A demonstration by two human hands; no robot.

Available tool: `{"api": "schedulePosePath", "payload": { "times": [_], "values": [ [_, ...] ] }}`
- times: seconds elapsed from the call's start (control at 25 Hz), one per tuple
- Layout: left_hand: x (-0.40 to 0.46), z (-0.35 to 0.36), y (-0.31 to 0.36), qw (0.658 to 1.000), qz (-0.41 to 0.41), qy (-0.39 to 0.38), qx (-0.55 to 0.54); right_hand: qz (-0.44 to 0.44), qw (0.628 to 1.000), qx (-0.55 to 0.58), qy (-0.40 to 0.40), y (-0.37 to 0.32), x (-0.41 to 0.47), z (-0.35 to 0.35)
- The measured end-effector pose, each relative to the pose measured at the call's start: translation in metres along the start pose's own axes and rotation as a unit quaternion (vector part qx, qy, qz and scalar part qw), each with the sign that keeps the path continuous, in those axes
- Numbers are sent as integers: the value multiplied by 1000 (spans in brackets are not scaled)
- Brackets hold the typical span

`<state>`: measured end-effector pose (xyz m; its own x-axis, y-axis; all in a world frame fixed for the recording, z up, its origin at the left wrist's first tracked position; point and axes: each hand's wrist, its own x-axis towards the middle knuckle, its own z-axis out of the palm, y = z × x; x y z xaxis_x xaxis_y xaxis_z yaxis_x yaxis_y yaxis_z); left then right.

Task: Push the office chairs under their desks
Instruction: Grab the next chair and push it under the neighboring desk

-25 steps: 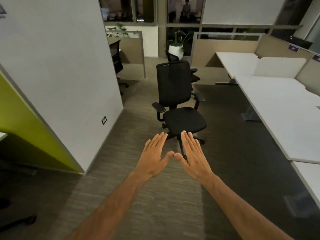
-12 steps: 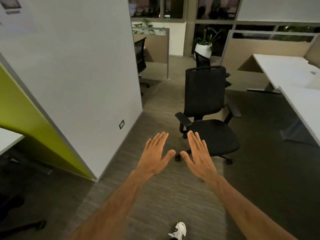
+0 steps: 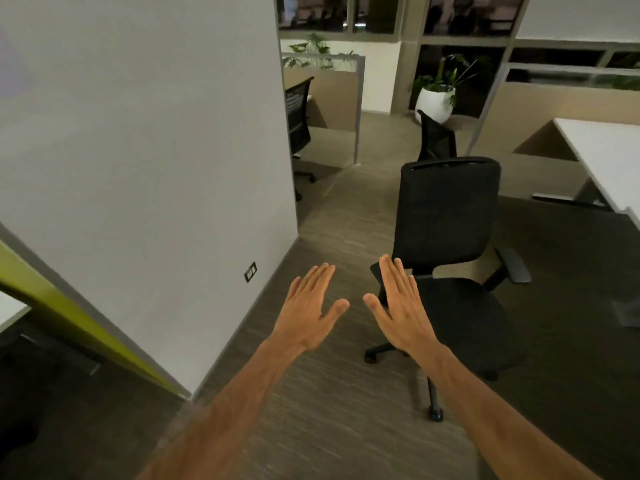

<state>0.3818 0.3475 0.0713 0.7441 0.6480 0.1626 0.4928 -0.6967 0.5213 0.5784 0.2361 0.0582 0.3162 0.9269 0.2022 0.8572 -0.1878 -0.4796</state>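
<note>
Head view: a black office chair (image 3: 450, 244) stands out in the aisle on the carpet, its backrest upright and its seat facing the viewer. It is well apart from the white table (image 3: 602, 157), which lies beyond the chair and to its right. Both bare hands are held out flat, palms down, fingers straight and together, holding nothing. The left hand (image 3: 310, 306) hovers to the left of the chair, over bare floor. The right hand (image 3: 401, 306) is seen in front of the chair's near armrest; whether it touches the armrest cannot be told. Beyond the chair stand a second dark chair (image 3: 436, 140) and a white plant pot (image 3: 434, 103). Left of the chair rises a white wall (image 3: 138, 150), and past its corner a third chair (image 3: 299, 112) sits by a partition.

Judged from this, the chair is not yet pushed in; reaching it, turning it and rolling it under the table all remain
</note>
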Motion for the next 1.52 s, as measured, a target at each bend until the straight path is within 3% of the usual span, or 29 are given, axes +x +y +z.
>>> {"api": "schedulePosePath", "payload": {
  "times": [0.4,0.76,1.16,1.36,1.52],
  "values": [
    [225,-4,-126,997,57,-52,-1,75,997,-8,24,44,202,56],
    [432,-15,-169,985,137,-107,-24,160,984,-1,83,100,371,60],
    [668,53,-162,965,197,-174,-18,263,953,5,151,244,523,26],
    [775,98,-116,932,275,-234,-27,339,925,-3,170,296,554,3],
    [869,150,-75,888,365,-280,-15,410,895,-13,178,334,579,4]
  ]
}}
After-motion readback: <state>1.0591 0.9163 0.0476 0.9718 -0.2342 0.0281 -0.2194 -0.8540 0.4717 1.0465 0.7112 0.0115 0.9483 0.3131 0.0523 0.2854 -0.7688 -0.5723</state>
